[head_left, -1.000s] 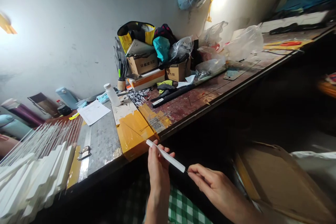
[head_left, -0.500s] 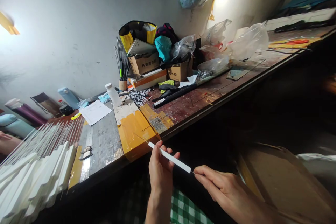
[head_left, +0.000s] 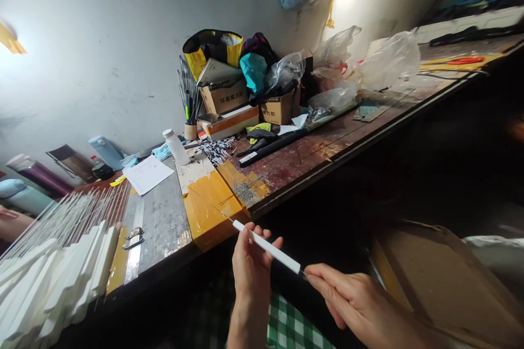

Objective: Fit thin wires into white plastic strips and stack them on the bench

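A slim white bar (head_left: 282, 258) slants down to the right in front of the table edge. My left hand (head_left: 250, 267) holds it near its upper end, thumb on one side and fingers curled behind. A thin wire rod (head_left: 224, 214) sticks out of that end over the table's taped corner. At the lower end, my right hand (head_left: 347, 292) pinches a short thin piece, seemingly the same rod, between thumb and forefinger. The rod inside the bar is hidden. On the table at left lies a pile of similar white bars (head_left: 61, 283) with thin rods pointing away.
Yellow tape (head_left: 213, 212) covers the near table corner. Behind it stand a white bottle (head_left: 176, 147), a paper sheet (head_left: 148, 174) and cardboard boxes (head_left: 223, 97). Another person's arm (head_left: 16, 226) shows at far left. A brown carton (head_left: 442, 283) sits low at right.
The white bar and my right hand have shifted slightly right and down. My left hand keeps its hold, almost in the same place.
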`<state>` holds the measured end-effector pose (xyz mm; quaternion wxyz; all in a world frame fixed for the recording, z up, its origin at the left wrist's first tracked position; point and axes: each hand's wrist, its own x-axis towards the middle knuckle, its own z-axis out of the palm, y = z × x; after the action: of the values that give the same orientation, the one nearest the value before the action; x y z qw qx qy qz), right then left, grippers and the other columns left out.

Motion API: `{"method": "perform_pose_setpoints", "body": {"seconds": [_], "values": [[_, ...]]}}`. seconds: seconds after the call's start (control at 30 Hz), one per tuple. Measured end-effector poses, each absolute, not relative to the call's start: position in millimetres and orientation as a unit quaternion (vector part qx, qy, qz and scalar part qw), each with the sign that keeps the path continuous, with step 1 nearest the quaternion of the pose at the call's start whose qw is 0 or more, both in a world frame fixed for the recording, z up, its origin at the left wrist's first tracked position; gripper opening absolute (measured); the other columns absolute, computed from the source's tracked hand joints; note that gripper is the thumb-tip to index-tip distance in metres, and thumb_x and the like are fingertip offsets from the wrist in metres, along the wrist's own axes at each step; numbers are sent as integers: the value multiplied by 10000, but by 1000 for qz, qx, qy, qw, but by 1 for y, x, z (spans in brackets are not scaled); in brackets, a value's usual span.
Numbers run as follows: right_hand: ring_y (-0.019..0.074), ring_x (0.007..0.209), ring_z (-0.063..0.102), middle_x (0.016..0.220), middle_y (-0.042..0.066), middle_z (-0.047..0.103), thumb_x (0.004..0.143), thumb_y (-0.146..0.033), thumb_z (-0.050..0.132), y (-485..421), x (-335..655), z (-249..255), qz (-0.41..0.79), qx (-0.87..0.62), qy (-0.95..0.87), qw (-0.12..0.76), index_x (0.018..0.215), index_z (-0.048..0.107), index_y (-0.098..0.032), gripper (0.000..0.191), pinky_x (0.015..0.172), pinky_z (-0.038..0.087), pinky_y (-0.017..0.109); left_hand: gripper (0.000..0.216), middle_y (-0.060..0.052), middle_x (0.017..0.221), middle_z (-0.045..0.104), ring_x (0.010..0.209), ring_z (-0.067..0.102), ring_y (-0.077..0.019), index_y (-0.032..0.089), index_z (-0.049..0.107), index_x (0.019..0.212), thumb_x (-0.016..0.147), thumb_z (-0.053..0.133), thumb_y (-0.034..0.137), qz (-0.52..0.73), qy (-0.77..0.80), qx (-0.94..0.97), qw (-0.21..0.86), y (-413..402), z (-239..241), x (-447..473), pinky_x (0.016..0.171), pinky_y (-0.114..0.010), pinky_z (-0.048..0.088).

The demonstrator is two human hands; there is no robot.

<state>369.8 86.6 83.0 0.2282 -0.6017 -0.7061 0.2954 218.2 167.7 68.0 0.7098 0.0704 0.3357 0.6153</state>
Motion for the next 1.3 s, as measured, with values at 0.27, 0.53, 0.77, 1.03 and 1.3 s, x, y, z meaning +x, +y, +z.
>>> {"method": "perform_pose_setpoints", "body": {"seconds": [0.27, 0.53, 0.77, 1.03, 1.3], "values": [[118, 390, 502, 475, -59, 495, 943, -285, 341, 90, 365, 82, 215, -599, -724, 266, 839, 596, -250, 277, 431, 401, 204, 113, 1, 691, 565, 638, 603, -129, 147, 602, 861, 860, 600, 260, 622, 309, 109, 711, 173, 69, 217, 682, -390, 597], [121, 388, 512, 460, -67, 486, 945, -279, 333, 92, 361, 78, 243, -597, -705, 297, 935, 579, -242, 249, 418, 398, 195, 90, -72, 831, 643, 730, 664, -181, 132, 593, 853, 846, 613, 219, 616, 348, 99, 699, 173, 65, 217, 689, -402, 593], [129, 398, 492, 450, -75, 420, 964, -345, 298, 85, 364, 75, 278, -620, -690, 249, 874, 555, -264, 285, 428, 393, 204, 180, -16, 737, 598, 701, 645, -181, 145, 598, 978, 881, 561, 292, 600, 330, 113, 720, 163, 66, 219, 676, -432, 583], [126, 360, 521, 501, -52, 595, 910, -361, 461, 69, 373, 73, 234, -650, -662, 293, 895, 615, -308, 164, 356, 365, 210, 158, -27, 767, 623, 698, 661, -180, 161, 556, 834, 829, 642, 293, 574, 358, 153, 720, 157, 62, 224, 665, -370, 572], [127, 351, 512, 451, -63, 531, 927, -320, 416, 66, 368, 74, 226, -647, -678, 265, 896, 615, -316, 201, 366, 389, 197, 175, -23, 719, 591, 696, 638, -192, 140, 589, 955, 884, 532, 289, 587, 330, 118, 730, 156, 68, 223, 672, -442, 576]]}}
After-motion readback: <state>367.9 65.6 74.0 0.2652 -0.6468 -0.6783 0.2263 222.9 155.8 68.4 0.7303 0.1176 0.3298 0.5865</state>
